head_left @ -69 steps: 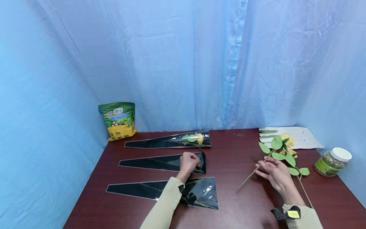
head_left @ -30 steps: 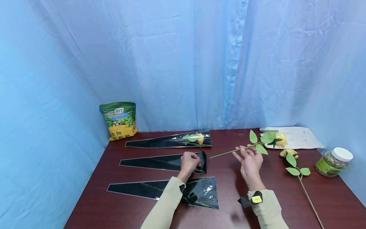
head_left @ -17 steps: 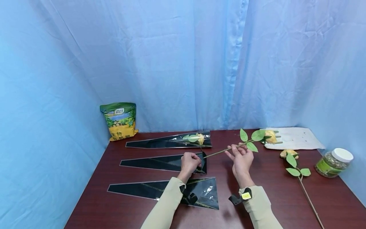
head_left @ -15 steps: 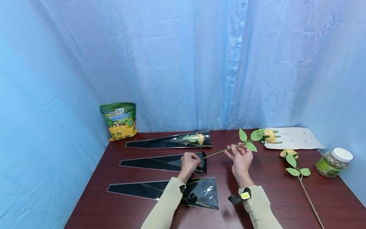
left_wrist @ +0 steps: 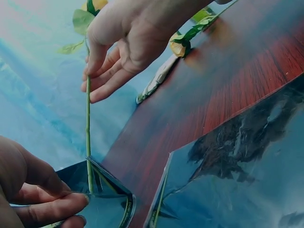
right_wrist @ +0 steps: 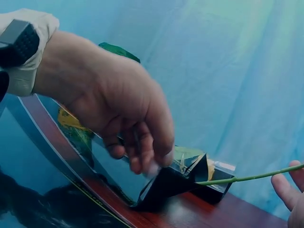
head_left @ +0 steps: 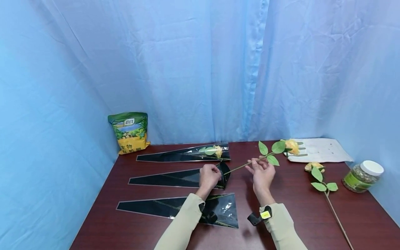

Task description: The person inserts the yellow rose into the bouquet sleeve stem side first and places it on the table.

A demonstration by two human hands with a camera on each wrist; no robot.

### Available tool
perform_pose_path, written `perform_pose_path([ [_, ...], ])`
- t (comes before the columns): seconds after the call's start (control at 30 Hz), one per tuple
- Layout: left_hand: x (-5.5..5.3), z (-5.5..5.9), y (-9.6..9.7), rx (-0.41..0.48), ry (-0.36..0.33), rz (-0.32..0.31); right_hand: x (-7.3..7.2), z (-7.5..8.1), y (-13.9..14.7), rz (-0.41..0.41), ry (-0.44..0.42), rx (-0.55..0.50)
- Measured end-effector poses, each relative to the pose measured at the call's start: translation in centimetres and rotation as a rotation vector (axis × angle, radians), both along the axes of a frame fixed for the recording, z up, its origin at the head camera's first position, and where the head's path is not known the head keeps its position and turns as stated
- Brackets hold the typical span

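Note:
My left hand (head_left: 209,177) pinches the top layer at the wide end of the middle black-and-clear flower sleeve (head_left: 168,178), whose mouth stands parted. In my right hand (head_left: 263,175) the stem of a yellow rose (head_left: 292,147) is held between thumb and fingers, the bloom pointing away to the right. In the left wrist view the tip of the rose stem (left_wrist: 88,128) is inside the sleeve's mouth (left_wrist: 109,204). A second yellow rose (head_left: 314,167) lies on the table at the right.
A sleeve with a rose (head_left: 217,151) in it lies behind, and another flat sleeve (head_left: 218,208) lies in front. A fertilizer bag (head_left: 129,133) stands back left. White gloves (head_left: 325,150) lie back right, near a white-lidded jar (head_left: 362,176).
My right hand has picked the rose up from the right and brought it left, its stem tip now in the middle sleeve's mouth. My left hand has just lifted the sleeve's edge wider.

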State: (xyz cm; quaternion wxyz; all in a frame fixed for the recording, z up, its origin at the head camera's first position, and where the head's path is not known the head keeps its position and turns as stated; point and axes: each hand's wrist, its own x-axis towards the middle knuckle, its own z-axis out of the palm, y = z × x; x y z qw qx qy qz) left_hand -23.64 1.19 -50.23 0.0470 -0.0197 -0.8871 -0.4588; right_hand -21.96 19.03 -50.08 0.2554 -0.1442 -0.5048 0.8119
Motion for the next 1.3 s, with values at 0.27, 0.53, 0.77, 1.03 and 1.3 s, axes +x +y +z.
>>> perform_pose_path([
  [0.27,0.1,0.8,0.8,-0.047,0.081,0.008,0.0,-0.5,-0.6,-0.007,0.002,-0.045],
  [0.53,-0.2,0.9,1.4,-0.012,0.075,0.020,0.1,-0.7,-1.6,-0.008,-0.018,-0.017],
  [0.77,0.0,1.0,1.9,0.067,0.061,0.020,0.0,-1.1,-2.4,0.002,-0.033,0.004],
  [1.03,0.3,1.2,2.1,0.124,0.063,0.013,0.2,-1.3,-3.1,-0.003,-0.038,0.059],
  [1.3,0.3,1.3,2.3,0.132,0.082,0.031,0.2,-1.9,-3.7,0.010,-0.039,0.039],
])
